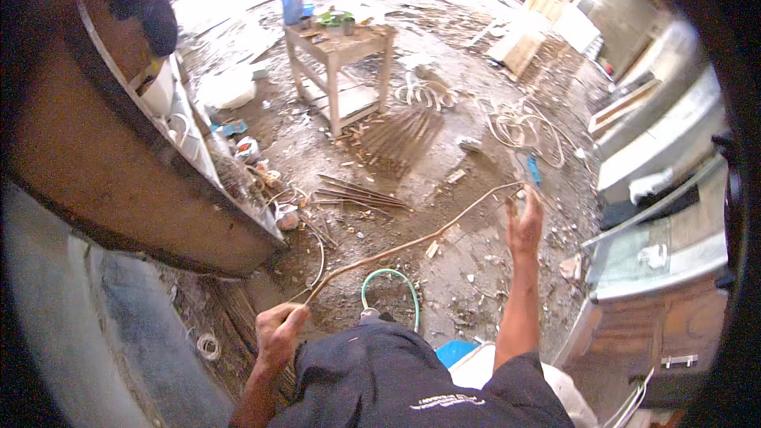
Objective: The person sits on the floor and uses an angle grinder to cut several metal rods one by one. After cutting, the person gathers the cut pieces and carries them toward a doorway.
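The left hand (279, 331) grips one bent brown strand (396, 250), which stretches across to the right hand (524, 218), pinching its far end

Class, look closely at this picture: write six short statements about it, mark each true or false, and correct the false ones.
1. The left hand grips a rod. True.
2. The right hand is away from the rod. False: the right hand holds the rod too.
3. A blue jug stands on the table. True.
4. The rod is perfectly straight. False: the rod is bent.
5. Several thin sticks lie on the ground. True.
6. The curved tube is red. False: the tube is green.
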Available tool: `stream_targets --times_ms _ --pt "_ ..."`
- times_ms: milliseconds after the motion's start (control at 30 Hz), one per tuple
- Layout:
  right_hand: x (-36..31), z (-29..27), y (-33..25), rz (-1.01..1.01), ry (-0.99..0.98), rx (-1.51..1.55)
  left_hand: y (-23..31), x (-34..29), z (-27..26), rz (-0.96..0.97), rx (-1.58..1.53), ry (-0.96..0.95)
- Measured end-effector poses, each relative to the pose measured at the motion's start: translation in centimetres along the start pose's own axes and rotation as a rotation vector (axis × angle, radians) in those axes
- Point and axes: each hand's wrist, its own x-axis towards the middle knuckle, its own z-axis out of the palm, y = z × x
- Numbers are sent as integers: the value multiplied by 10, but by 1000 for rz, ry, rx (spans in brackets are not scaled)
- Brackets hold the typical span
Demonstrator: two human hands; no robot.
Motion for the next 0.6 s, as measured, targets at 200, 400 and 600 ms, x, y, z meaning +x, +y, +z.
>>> stream_targets --times_ms 200,400,600 --pt "-25 9 44 154 -202 -34 40 71 84 -150 -422 -166" --pt "-90 -15 94 366 -314 -73 65 123 133 -328 -730 -267" --pt "-94 -43 82 534 -376 -101 90 180 185 -472 -1026 -367"
